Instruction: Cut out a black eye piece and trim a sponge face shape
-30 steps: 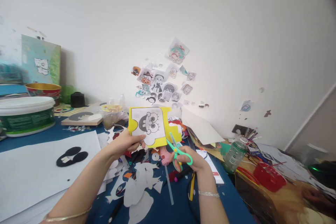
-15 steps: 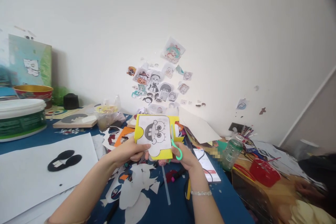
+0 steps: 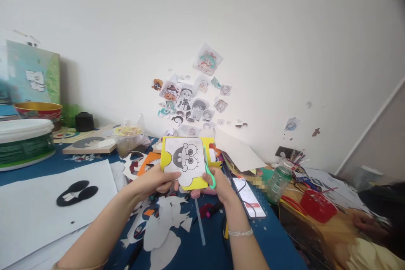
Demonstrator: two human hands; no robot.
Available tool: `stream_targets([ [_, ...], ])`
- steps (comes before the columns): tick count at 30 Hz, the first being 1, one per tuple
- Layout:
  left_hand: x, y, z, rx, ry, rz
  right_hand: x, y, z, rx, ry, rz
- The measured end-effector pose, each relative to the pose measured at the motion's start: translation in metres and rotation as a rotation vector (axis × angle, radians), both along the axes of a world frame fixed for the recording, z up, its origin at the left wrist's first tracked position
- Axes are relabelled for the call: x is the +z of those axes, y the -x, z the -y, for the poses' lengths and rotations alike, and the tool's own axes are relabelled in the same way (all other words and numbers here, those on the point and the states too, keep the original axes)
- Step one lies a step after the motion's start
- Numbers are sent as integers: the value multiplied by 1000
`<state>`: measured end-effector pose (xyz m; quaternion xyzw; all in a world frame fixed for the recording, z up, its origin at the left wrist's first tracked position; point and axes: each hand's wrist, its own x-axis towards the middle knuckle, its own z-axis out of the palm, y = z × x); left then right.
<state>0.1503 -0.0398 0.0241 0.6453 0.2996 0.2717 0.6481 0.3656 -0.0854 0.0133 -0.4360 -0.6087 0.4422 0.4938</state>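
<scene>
My left hand pinches the lower left of a white paper cutout printed with a cartoon face, turned sideways. Behind it lies a sheet of yellow paper, held in the same grip; the yellow shows along the left, bottom and right. My right hand is closed around the green handles of a pair of scissors. The blades point upward along the cutout's right edge, against the yellow paper. White paper scraps lie on the blue table below both hands.
On the left are a large white sheet with black cut shapes and a green-and-white tub. To the right stand a phone, a plastic bottle and a red basket. Another person's hand rests at far right.
The scissors and my right hand have shifted slightly down and left along the paper's right edge. My left hand keeps its hold, and the view has moved a little.
</scene>
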Motion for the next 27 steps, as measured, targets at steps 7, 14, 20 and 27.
stream_targets([
  [7, -2, 2, -5, 16, -38, -22, -5, 9, -5, -73, -13, -78],
  [14, 1, 3, -3, 19, -34, 14, -5, 12, -7, -96, -21, -75],
  [20, 2, 4, -3, 19, -30, 21, -4, 13, -5, -105, -42, -80],
  [27, 3, 3, 0, -8, -58, -35, -4, 13, -4, -100, 43, -172],
])
